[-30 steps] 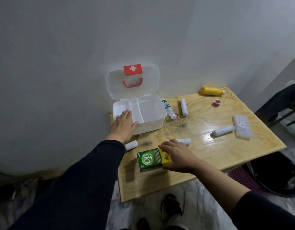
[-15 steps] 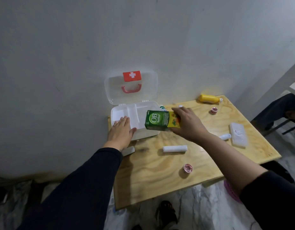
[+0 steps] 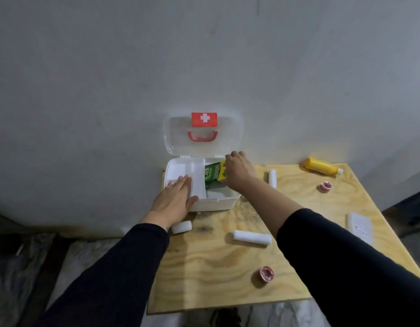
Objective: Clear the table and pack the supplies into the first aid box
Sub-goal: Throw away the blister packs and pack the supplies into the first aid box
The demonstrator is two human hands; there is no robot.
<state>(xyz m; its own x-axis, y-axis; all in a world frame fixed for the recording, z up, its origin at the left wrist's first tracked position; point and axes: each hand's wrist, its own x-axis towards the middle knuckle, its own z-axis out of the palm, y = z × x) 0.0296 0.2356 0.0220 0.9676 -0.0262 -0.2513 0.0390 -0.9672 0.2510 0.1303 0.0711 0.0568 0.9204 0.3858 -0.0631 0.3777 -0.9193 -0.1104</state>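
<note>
Against a bare grey wall, the wooden counter (image 3: 216, 267) carried the open box (image 3: 211, 204). My right hand (image 3: 237, 171) kept its grip clamped on the green carton (image 3: 212, 177), tilted, long axis pointing left-down into the right compartment. My left hand (image 3: 173, 197) lay flat on the box's left edge.

Long black sleeves (image 3: 124, 267) (hands bare)

A single view is provided, taken from a wide-angle camera worn on the head. The scene is viewed from above, forward and downward, toward a wall (image 3: 204, 55). The table (image 3: 228, 267) is seen at arm's length, with both sleeves entering from the lower edge. Straight lines are bent near the frame's edges.
</note>
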